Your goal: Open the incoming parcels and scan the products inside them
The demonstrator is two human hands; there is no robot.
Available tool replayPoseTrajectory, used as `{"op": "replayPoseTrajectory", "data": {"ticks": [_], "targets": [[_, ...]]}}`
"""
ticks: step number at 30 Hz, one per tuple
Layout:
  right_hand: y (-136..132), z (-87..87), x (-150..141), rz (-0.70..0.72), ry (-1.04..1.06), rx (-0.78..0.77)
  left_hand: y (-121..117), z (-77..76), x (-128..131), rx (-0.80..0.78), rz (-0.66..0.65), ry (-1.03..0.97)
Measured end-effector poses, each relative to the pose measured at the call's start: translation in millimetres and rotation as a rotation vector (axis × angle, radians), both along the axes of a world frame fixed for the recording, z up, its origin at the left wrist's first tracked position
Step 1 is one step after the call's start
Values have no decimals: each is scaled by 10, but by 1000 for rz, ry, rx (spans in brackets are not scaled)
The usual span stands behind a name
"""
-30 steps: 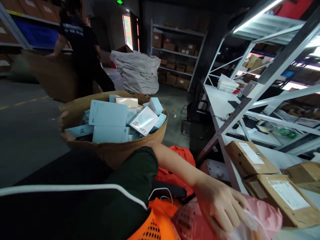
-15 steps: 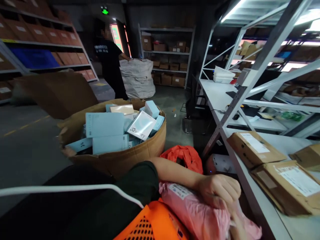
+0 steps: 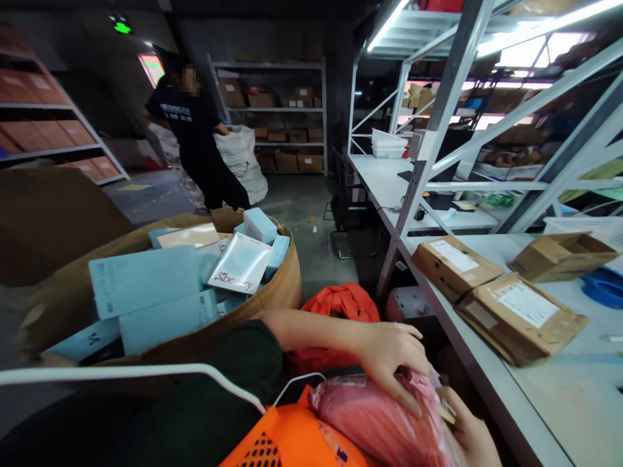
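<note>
A pink plastic mailing bag [image 3: 363,405] with a label lies bunched in front of me at the lower right. My left hand [image 3: 396,360] reaches across from the left and grips the top of its far end, thumb and fingers closed on the plastic. At that same end is my right hand [image 3: 470,431], its fingers curled against the bag. Between them shows a small pale-yellow thing [image 3: 446,412], too small to name. Part of the right hand is cut off by the lower frame edge.
A large carton [image 3: 287,275] of light-blue boxes [image 3: 146,279] stands left. Red fabric [image 3: 343,301] lies behind the bag. On the right, a white table [image 3: 545,415] bears brown cardboard boxes [image 3: 520,318]. A co-worker [image 3: 189,130] stands by white sacks [image 3: 243,159].
The view has swung right. My left hand has opened from a fist into a wider grip on the bag. My right hand shows more at the bag's end. The co-worker has turned.
</note>
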State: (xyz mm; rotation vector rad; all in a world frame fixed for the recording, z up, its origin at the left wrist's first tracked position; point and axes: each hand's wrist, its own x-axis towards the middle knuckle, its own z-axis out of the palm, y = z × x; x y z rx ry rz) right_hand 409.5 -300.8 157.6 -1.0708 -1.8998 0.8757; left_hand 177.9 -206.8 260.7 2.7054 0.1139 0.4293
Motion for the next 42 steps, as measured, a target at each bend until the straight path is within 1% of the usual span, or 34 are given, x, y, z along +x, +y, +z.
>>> {"op": "replayPoseTrajectory", "data": {"ticks": [1, 2, 4, 6, 7, 8, 9, 11, 13, 15, 17, 19, 21, 22, 23, 24, 25, 26, 29, 30, 31, 32, 33, 35, 36, 38, 40, 42], "targets": [[-10, 77, -42, -18, 18, -36, -24, 11, -20, -1, 3, -38], [-22, 162, -96, -55, 31, -36, -52, 22, -33, 7, -13, -81], [-35, 346, -206, -146, 44, 28, -115, 33, -56, 40, -41, -197], [-2, 507, -245, -248, 17, 120, -158, 6, -99, 71, -8, -302], [30, 563, -214, -327, -5, 154, -158, -29, -132, 77, 25, -299], [59, 600, -148, -424, -11, 168, -143, -79, -169, 70, 31, -284], [73, 620, -58, -524, -8, 188, -113, -141, -209, 45, 24, -265], [27, 627, 139, -694, 32, 228, -28, -285, -283, -1, 58, -289], [-106, 612, 282, -805, 111, 285, 67, -431, -324, -5, 42, -346], [-266, 590, 352, -925, 229, 362, 154, -576, -310, 17, -57, -400], [-396, 570, 383, -1091, 371, 470, 210, -744, -233, -16, -160, -426], [-466, 564, 414, -1259, 518, 580, 223, -944, -106, -143, -202, -430], [-480, 572, 456, -1363, 630, 629, 214, -1131, 48, -357, -172, -407], [-472, 581, 477, -1388, 666, 620, 216, -1193, 126, -488, -113, -380], [-458, 594, 496, -1401, 690, 600, 228, -1221, 204, -624, -29, -350], [-442, 609, 508, -1403, 702, 574, 254, -1209, 280, -758, 54, -320], [-425, 626, 511, -1399, 706, 547, 294, -1157, 355, -873, 113, -283], [-409, 647, 501, -1388, 705, 526, 343, -1071, 432, -955, 135, -242], [-392, 717, 397, -1340, 680, 508, 505, -721, 696, -1064, 60, -123], [-413, 743, 348, -1321, 659, 510, 549, -620, 792, -1088, 54, -73], [-458, 769, 301, -1297, 623, 509, 584, -543, 885, -1115, 71, -25], [-531, 793, 264, -1260, 562, 492, 611, -498, 970, -1141, 100, 10], [-634, 813, 243, -1205, 474, 463, 630, -484, 1040, -1161, 133, 31], [-914, 827, 255, -1075, 216, 374, 645, -540, 1126, -1177, 207, -7], [-1070, 811, 285, -1034, 72, 320, 644, -597, 1142, -1186, 252, -77], [-1349, 718, 359, -1029, -175, 195, 623, -727, 1139, -1204, 334, -292], [-1524, 537, 404, -1089, -305, 70, 577, -826, 1121, -1188, 379, -527], [-1596, 293, 388, -1100, -318, 20, 523, -863, 1109, -1122, 399, -718]]}}
